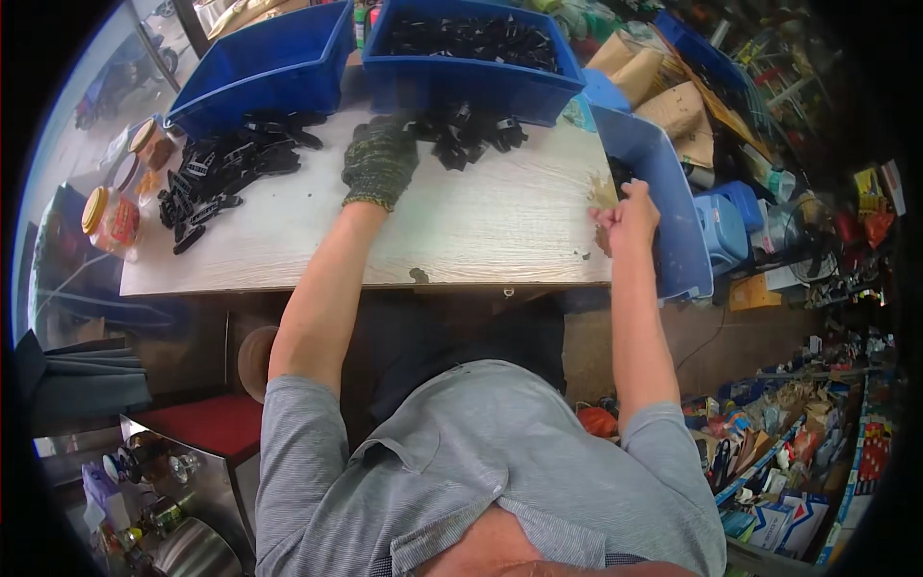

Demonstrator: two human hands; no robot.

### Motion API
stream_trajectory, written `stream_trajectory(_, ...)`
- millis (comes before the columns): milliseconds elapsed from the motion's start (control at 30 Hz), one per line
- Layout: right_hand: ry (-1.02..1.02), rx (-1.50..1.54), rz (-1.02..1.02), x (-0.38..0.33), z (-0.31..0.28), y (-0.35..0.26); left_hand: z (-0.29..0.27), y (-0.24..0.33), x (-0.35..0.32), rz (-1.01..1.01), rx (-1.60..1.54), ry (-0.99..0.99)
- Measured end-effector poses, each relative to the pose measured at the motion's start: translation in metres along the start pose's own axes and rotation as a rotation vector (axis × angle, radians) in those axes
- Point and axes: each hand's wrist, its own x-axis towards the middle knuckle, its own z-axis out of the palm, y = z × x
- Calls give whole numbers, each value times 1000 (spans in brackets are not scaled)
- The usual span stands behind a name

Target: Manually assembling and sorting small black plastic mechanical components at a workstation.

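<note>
Gloved left hand (381,162) is beside black pieces (466,139) on a white table (481,226), grip unclear — bare right hand (631,219), fingers bent, is by a blue bin (679,207), grip also unclear.

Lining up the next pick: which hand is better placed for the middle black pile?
Likely the left hand, at the left end of that black pile. The right hand is farther off, at the right edge of the table by the pale blue tub.
</note>
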Motion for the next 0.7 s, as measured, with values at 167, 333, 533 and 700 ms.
stream_trajectory(167, -215, -73, 93, -39, 43, 14, 1, -1, 8, 62, 104, -177)
stream_trajectory(333, -296, -171, 99, -63, 69, 24, 2, 2, 1, 42, 43, -190)
stream_trajectory(533, -386, -260, 147, -84, 98, 32, 6, 5, -3, 22, 70, 5)
stream_trajectory(700, -443, -315, 153, -89, 109, 38, 5, 5, -3, 90, 15, -63)
